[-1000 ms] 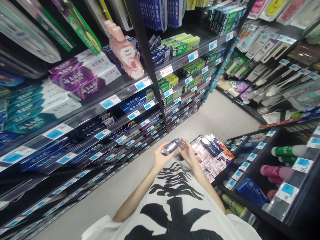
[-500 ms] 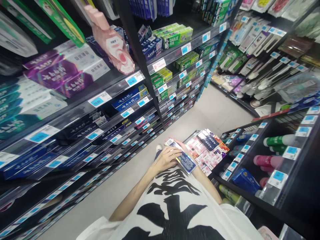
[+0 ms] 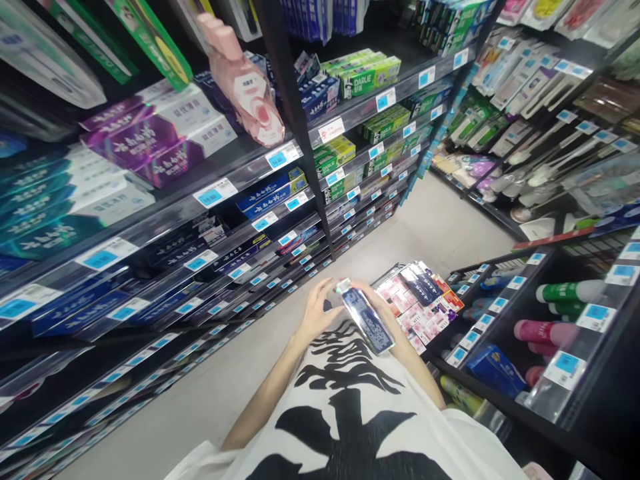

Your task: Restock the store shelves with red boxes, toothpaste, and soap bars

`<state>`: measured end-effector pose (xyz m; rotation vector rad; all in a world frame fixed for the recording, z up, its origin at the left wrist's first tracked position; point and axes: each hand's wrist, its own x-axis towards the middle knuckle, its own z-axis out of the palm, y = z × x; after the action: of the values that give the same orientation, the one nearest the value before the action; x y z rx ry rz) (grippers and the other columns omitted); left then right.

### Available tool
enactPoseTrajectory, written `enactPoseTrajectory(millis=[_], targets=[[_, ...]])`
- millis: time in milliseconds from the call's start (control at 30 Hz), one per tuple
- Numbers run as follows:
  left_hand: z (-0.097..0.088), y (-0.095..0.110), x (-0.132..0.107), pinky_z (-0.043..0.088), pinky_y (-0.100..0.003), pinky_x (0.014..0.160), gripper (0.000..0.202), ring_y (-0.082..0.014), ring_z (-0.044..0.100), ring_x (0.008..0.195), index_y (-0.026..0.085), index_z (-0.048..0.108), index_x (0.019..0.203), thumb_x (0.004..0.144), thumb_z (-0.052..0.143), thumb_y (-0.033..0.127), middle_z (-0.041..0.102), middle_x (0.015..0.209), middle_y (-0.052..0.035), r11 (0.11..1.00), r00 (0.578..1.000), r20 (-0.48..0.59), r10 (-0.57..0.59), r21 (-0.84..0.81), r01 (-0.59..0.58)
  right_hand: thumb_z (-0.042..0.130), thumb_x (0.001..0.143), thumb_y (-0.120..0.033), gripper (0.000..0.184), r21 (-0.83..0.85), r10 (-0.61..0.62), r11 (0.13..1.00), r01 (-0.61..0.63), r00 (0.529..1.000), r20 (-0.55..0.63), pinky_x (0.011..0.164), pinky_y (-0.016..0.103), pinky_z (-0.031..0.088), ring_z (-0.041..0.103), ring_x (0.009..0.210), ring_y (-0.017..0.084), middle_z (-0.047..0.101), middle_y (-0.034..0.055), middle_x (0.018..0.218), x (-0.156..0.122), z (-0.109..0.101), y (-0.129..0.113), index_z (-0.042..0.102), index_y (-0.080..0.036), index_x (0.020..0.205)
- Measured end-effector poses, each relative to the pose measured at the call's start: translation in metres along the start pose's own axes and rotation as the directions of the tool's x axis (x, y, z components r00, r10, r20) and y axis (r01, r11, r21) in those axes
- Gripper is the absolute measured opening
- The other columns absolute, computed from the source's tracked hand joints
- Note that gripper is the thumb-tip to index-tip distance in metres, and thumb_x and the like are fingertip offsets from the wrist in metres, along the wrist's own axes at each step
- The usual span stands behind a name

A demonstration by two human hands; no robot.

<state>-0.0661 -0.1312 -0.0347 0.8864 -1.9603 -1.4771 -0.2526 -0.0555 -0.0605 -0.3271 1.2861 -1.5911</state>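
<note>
A dark blue toothpaste box (image 3: 369, 321) with small pale print and silvery edges lies tilted in front of my shirt. My right hand (image 3: 381, 308) grips it from its right side; part of the fingers is hidden behind the box. Just left of the box is my left hand (image 3: 316, 312), its fingers curved and apart from the thumb. The thumb and fingertips come close to the box's upper end, and I cannot tell whether they touch it.
At left, a tall shelf (image 3: 215, 193) holds toothpaste boxes and a pink mouthwash bottle (image 3: 250, 87). Stacked boxes (image 3: 415, 300) stand beyond my right hand. A shelf with bottles (image 3: 545, 333) runs along the right, and hanging packs (image 3: 530, 87) line the back.
My left hand has come off the box's face and moved left, its fingers opening. More of the box shows now, still in my right hand. The view has shifted slightly.
</note>
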Motion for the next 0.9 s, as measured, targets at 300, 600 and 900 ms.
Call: enactPoseTrajectory(millis=[300, 600, 900], targets=[[0.027, 0.011, -0.011, 0.062, -0.043, 0.087, 0.076, -0.0259, 0.070, 0.101, 0.024, 0.060, 0.134, 0.068, 0.092, 0.041, 0.063, 0.134, -0.0146, 0.733, 0.916, 0.309, -0.257, -0.555, 0.393, 0.062, 0.078, -0.054, 0.053, 0.056, -0.105, 0.991, 0.124, 0.956, -0.273, 0.100, 0.046, 0.059, 0.071, 0.112, 0.029, 0.079, 0.0081, 0.109, 0.019, -0.001, -0.021, 0.070, -0.023, 0.121], [0.018, 0.019, -0.001, 0.057, -0.036, 0.071, 0.060, -0.0243, 0.071, 0.085, 0.023, 0.062, 0.129, 0.071, 0.077, 0.031, 0.070, 0.121, -0.0115, 0.611, 0.890, 0.262, -0.373, -0.653, 0.448, 0.058, 0.079, -0.064, 0.063, 0.206, -0.104, 0.971, 0.121, 0.990, -0.091, 0.102, 0.052, 0.055, 0.067, 0.122, 0.030, 0.073, 0.0106, 0.126, -0.007, -0.003, -0.020, 0.064, -0.025, 0.129], [0.033, -0.003, -0.002, 0.058, -0.045, 0.076, 0.030, -0.0275, 0.068, 0.080, 0.018, 0.070, 0.090, 0.078, 0.067, 0.045, 0.074, 0.089, -0.0120, 0.375, 0.786, 0.283, -0.550, -0.757, 0.535, 0.089, 0.064, -0.034, 0.070, -0.437, -0.214, 0.828, 0.352, 0.918, 0.335, 0.103, 0.044, 0.053, 0.067, 0.109, 0.028, 0.073, 0.0055, 0.117, -0.034, 0.043, -0.018, 0.065, -0.026, 0.130]])
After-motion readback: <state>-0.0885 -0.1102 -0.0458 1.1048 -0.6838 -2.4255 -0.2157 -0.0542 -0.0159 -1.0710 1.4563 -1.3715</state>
